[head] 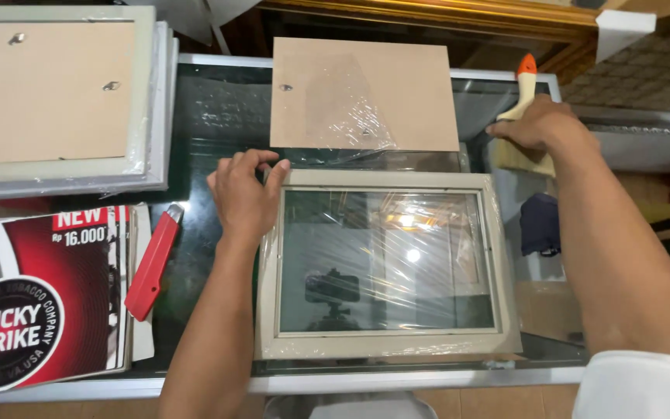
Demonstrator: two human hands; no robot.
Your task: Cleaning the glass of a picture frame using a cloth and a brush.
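A beige picture frame point(388, 345) wrapped in clear plastic film lies flat on a glass-topped counter point(211, 132) in front of me. My left hand point(243, 194) rests on the frame's top left corner, fingers curled against the edge. A brown backing board point(362, 89) lies just beyond the frame, partly under loose plastic film. My right hand point(537, 124) is at the far right of the counter, closed around a paintbrush point(524, 85) with a pale handle and an orange tip.
A stack of pale frames with a brown backing point(48, 93) sits at the far left. A red utility knife point(153, 264) lies left of my arm, beside a red and black printed poster point(32, 302). A gold frame moulding point(443, 15) runs along the back.
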